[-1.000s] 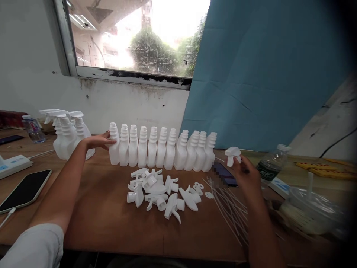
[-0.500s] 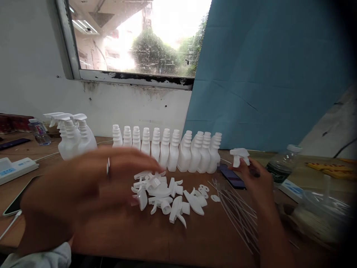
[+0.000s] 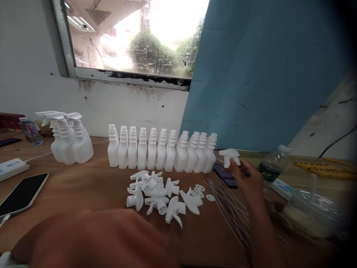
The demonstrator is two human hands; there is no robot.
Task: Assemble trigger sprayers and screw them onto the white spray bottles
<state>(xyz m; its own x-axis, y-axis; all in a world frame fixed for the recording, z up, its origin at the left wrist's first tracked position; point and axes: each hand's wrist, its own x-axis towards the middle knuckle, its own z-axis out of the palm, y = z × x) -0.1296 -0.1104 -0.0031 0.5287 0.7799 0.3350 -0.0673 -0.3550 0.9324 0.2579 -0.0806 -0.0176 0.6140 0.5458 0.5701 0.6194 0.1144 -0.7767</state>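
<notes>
My right hand (image 3: 247, 175) is closed around a white trigger spray head (image 3: 230, 156), held up near the right end of the bottle row. Low in the front, my left hand (image 3: 103, 238) is smeared by motion, so its fingers do not show clearly. Just beyond it lies a pile of loose white spray heads (image 3: 153, 190). Several small white washers (image 3: 199, 190) lie to the pile's right, beside thin clear dip tubes (image 3: 230, 212). A row of open white bottles (image 3: 152, 152) stands upright behind the pile.
Three bottles topped with spray heads (image 3: 71, 143) stand at the left. A phone (image 3: 25, 193) and a power strip (image 3: 12, 168) lie there too. On the right are another phone (image 3: 227, 176), a drink bottle (image 3: 273, 163) and a lidded cup with a straw (image 3: 309, 212).
My left hand has dropped from beside the pile to the table's front edge. My right hand keeps its hold on the spray head. The view has shifted slightly to the right.
</notes>
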